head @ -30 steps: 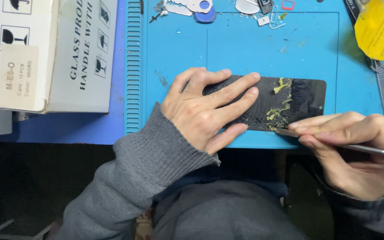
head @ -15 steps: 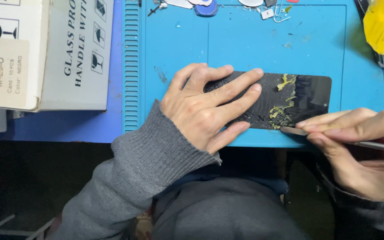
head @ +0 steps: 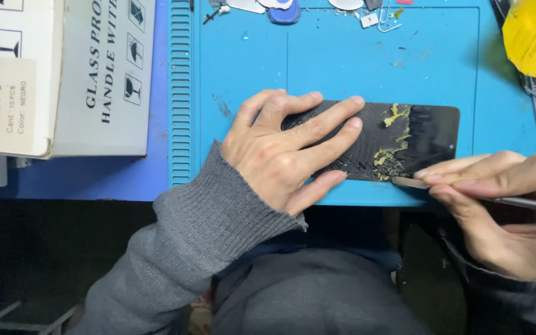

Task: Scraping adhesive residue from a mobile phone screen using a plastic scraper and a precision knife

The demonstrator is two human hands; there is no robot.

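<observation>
While you work at the near edge of the blue mat [head: 342, 56], two cartons sit at your far left: a white box [head: 10, 74] with a pale rectangular label and a black glass symbol on its face, and a grey box [head: 103, 80] just beside it with black lettering and small black handling symbols down one side. At the top right corner lies a round yellow sticker [head: 535, 37] with dark print, partly cut off by the frame.

Your left hand [head: 280, 149] lies flat and open, fingers spread, pressing down on the left half of the panel [head: 429, 133]. That panel is a dark, glossy rectangle with rounded corners, lying lengthwise on the mat near its front edge. Yellowish residue [head: 392, 146] streaks across its middle in a ragged band from the top edge to the bottom edge.

Your right hand [head: 504, 205] pinches a thin metal tool [head: 528, 203] between thumb and fingers; its flat tip touches the panel's lower edge just below the residue. Small parts and picks [head: 280, 9] lie scattered along the mat's far edge.
</observation>
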